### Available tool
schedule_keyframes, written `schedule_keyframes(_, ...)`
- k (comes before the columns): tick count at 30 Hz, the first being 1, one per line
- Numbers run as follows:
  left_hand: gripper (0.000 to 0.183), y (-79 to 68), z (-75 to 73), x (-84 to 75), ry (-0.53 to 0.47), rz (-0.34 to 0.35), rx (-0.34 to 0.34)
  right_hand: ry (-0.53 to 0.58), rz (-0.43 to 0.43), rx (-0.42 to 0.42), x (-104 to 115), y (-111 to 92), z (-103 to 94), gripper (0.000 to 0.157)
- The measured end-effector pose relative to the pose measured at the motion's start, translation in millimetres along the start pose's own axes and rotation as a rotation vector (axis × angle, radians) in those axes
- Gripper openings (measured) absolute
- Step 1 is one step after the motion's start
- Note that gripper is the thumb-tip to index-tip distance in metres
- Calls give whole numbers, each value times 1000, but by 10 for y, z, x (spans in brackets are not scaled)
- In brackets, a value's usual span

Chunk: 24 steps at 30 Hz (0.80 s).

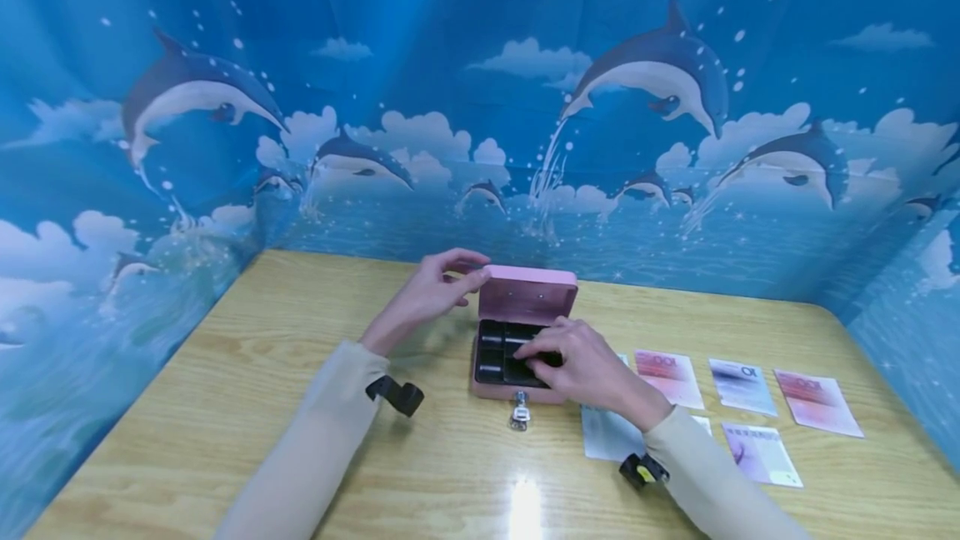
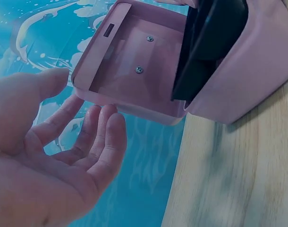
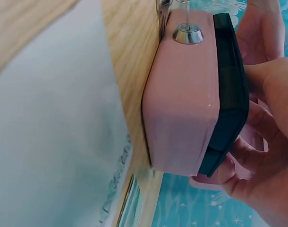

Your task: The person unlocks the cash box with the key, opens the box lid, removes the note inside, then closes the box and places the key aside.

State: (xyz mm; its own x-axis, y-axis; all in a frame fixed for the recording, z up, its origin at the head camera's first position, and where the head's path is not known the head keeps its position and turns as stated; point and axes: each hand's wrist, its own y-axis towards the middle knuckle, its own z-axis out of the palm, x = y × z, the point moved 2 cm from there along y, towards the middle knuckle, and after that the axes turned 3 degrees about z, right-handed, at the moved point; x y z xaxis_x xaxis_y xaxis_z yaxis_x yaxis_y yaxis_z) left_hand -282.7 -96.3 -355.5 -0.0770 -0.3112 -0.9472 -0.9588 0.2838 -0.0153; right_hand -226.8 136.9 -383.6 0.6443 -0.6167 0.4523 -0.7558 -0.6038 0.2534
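A pink cash box [image 1: 517,391] stands on the table with its lid [image 1: 527,301] raised. Inside sits a black compartment tray [image 3: 231,99], its rim standing above the box wall in the right wrist view. My left hand [image 1: 441,290] is at the lid's upper left corner, thumb and index fingertips right at the edge, other fingers loosely bent. My right hand [image 1: 581,361] reaches over the box's right side and pinches the tray, with some fingertips hidden inside it. A key sits in the front lock [image 3: 188,34], and a metal tag [image 1: 520,413] hangs below it.
Several banknotes lie to the right of the box, among them a reddish note [image 1: 671,379], a bluish note [image 1: 742,387] and a purple note [image 1: 761,454]. A pale note [image 1: 611,433] lies partly under my right forearm. A dolphin-patterned cloth [image 1: 450,107] hangs behind the table.
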Motion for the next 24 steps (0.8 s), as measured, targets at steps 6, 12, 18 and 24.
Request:
schedule_keyframes(6, 43, 11, 1, -21, 15, -6, -4, -37, -10, -11, -30, 25, 44, 21)
schedule_keyframes(12, 38, 10, 11, -7, 40, -16, -11, -23, 6, -7, -61, 10, 21, 16)
schedule_keyframes(18, 38, -3, 14, -1, 42, -14, -9, 58, 27, -297, -78, -55, -214, 12)
schedule_keyframes(24, 34, -26, 13, 4, 39, -3, 5, 105, 248, -555, -174, -64, -438, 21)
